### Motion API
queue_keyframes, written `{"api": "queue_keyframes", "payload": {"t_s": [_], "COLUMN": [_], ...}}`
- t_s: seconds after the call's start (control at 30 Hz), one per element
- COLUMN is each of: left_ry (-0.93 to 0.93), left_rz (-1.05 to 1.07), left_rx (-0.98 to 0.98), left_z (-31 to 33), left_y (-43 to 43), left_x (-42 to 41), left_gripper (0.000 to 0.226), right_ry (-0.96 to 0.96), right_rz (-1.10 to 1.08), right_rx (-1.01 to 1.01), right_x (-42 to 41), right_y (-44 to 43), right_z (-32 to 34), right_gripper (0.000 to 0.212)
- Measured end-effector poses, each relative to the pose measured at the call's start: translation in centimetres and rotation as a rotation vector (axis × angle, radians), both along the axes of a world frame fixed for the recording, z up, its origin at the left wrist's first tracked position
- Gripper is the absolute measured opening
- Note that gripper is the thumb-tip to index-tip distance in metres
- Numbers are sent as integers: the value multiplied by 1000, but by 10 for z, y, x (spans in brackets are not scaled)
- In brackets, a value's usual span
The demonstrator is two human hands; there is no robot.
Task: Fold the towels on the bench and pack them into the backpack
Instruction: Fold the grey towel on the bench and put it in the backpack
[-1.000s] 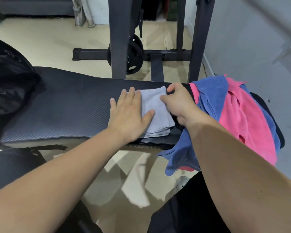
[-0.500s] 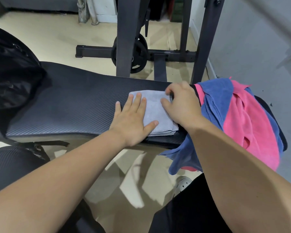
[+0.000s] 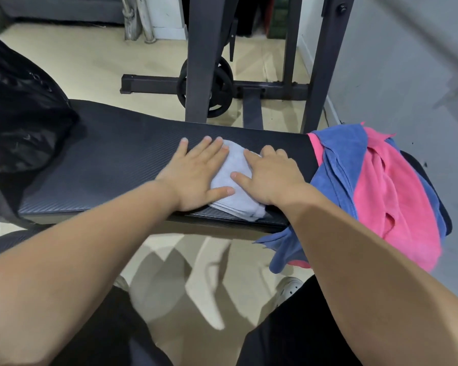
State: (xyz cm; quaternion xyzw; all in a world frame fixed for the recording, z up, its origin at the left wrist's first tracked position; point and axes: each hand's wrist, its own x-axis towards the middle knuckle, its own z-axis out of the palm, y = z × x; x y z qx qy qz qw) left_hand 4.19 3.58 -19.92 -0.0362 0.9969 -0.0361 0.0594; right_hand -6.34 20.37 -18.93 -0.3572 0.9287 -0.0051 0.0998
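Observation:
A small grey towel (image 3: 234, 170), folded into a narrow stack, lies on the black padded bench (image 3: 111, 159). My left hand (image 3: 196, 170) lies flat with straight fingers on the towel's left side. My right hand (image 3: 271, 178) presses its right side, index finger and thumb stretched over the cloth, the other fingers bent at the far edge. A blue towel (image 3: 339, 159) and a pink towel (image 3: 391, 191) hang unfolded over the bench's right end. The black backpack (image 3: 19, 120) sits on the bench's left end, partly cut off by the frame.
A black weight rack (image 3: 201, 56) with a weight plate (image 3: 218, 87) stands on the floor behind the bench. A grey wall (image 3: 407, 62) runs along the right. My legs in black shorts and white shoes (image 3: 288, 289) are below the bench's near edge.
My right hand has folded the towel's right part over to the left and now presses on it. The towel is narrower. My left hand has stayed on its left side.

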Motion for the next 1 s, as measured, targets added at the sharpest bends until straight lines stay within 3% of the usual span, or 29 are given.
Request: {"api": "queue_keyframes", "payload": {"t_s": [0.07,0.23,0.3,0.43,0.5,0.6,0.7,0.9,1.0], "left_ry": [27,32,-32,-86,-67,-57,-67,-142,-143], "left_rz": [44,295,329,297,309,303,295,247,229], "left_rx": [-12,189,260,264,289,324,347,430,464], "left_z": [11,30,32,22,20,25,30,35,37], "left_y": [-21,-46,-41,-26,-24,-31,-43,-50,-53], "left_x": [8,35,40,41,37,31,26,9,1], "left_gripper": [107,98,98,104,109,111,89,68,62], "right_ry": [-40,-294,-259,-121,-156,-260,-296,-283,-297], "right_rz": [-1,216,230,95,101,186,195,174,210], "right_rx": [35,83,61,-281,-331,-213,-69,84,85], "right_x": [10,29,27,10,3,0,-6,-9,-13], "right_y": [-1,10,9,-2,-10,-23,-37,-50,-57], "right_z": [16,46,51,34,24,18,20,33,34], "right_gripper": [67,54,54,36,57,100,109,68,59]}}
